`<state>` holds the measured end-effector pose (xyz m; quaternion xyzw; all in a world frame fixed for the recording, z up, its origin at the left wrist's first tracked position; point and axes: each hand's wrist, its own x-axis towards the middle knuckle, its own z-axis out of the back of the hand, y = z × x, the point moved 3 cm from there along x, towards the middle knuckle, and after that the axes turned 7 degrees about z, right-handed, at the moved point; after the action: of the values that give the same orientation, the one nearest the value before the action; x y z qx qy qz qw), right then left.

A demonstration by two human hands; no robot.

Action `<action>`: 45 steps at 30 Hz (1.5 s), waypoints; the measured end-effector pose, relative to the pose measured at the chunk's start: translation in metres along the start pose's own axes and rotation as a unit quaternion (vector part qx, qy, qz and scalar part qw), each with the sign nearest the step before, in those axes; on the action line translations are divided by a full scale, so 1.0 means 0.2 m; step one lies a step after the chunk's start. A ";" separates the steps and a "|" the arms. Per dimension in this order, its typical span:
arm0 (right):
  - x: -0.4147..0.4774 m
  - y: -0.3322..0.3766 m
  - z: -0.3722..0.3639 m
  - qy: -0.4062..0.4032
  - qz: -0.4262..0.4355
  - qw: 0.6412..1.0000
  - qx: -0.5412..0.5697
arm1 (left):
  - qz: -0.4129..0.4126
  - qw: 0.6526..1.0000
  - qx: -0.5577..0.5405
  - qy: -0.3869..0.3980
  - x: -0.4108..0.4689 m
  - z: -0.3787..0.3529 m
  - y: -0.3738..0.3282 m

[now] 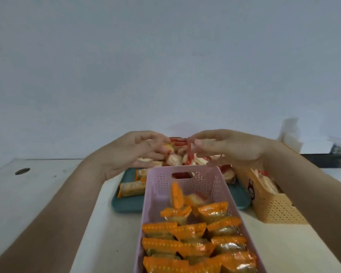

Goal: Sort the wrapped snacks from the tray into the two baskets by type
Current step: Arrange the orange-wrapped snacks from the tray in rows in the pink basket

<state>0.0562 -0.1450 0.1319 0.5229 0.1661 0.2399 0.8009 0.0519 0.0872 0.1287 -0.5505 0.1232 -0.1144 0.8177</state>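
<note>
Pink basket [152, 203] fills the bottom centre of the head view. It's perforated plastic, stacked with orange-wrapped snacks [193, 247] in glossy film with crimped zigzag ends. Behind it sits the teal tray [126, 201], smooth with a rounded lip. A tan lattice basket [280, 209] at centre right holds red-and-white packs.

Over the tray's pile of red-wrapped snacks [175, 160], the left hand [130, 152] has its fingers curled round a pale snack [166, 147]. The right hand [230, 148] pinches the crimped end of a red-ended pack [189, 154].

Honestly, gripping by that flimsy seal looks dicey. The film is slick, so it could slip and drop back into the pile. The hands meet so close they might be tugging the same pack, but it's too blurry to tell.
</note>
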 end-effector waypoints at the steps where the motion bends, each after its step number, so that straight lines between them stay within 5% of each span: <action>1: 0.02 0.00 0.03 -0.050 0.007 0.999 -0.007 | 0.009 0.997 0.007 -0.076 0.04 0.04 0.03; 4: 0.16 -0.01 0.08 -0.094 -0.006 0.993 -0.076 | 0.057 0.976 0.126 -0.167 0.15 0.13 0.17; 9: 0.50 -0.05 -0.07 0.026 -0.022 0.967 -0.253 | 0.147 0.927 0.333 -0.089 0.34 0.11 0.51; 17: 0.93 -0.22 -0.25 0.158 -0.066 0.894 -0.413 | 0.168 0.936 0.302 -0.064 0.57 0.11 0.61; 20: 0.97 -0.21 -0.22 0.112 -0.047 0.930 -0.346 | 0.193 0.918 0.335 -0.086 0.58 0.18 0.63; 22: 0.99 -0.18 -0.15 -0.009 0.018 0.949 -0.314 | 0.187 0.907 0.365 -0.095 0.59 0.23 0.64; 25: 1.04 -0.20 -0.05 -0.108 0.046 0.882 -0.457 | 0.170 0.904 0.385 -0.072 0.59 0.26 0.65; 29: 1.10 -0.26 -0.09 -0.019 0.029 0.777 -0.628 | 0.120 0.884 0.449 -0.055 0.59 0.22 0.66; 32: 1.15 -0.29 -0.13 0.000 0.036 0.743 -0.668 | 0.063 0.879 0.460 -0.112 0.59 0.23 0.69; 36: 1.17 -0.29 -0.16 0.016 0.021 0.739 -0.673 | 0.069 0.911 0.348 -0.210 0.57 0.30 0.68; 39: 1.17 -0.29 -0.17 0.003 0.048 0.750 -0.659 | 0.087 0.957 0.082 -0.265 0.53 0.34 0.68; 41: 1.13 -0.25 -0.14 -0.044 0.076 0.791 -0.606 | 0.101 0.959 -0.092 -0.247 0.49 0.33 0.65; 45: 0.94 -0.03 0.03 -0.239 0.102 0.911 -0.321 | 0.052 0.950 -0.239 -0.196 0.38 0.30 0.48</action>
<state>0.2158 -0.0470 0.1255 0.2934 -0.1704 0.2282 0.9126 0.1485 0.1506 0.0567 -0.7342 0.0128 0.0712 0.6751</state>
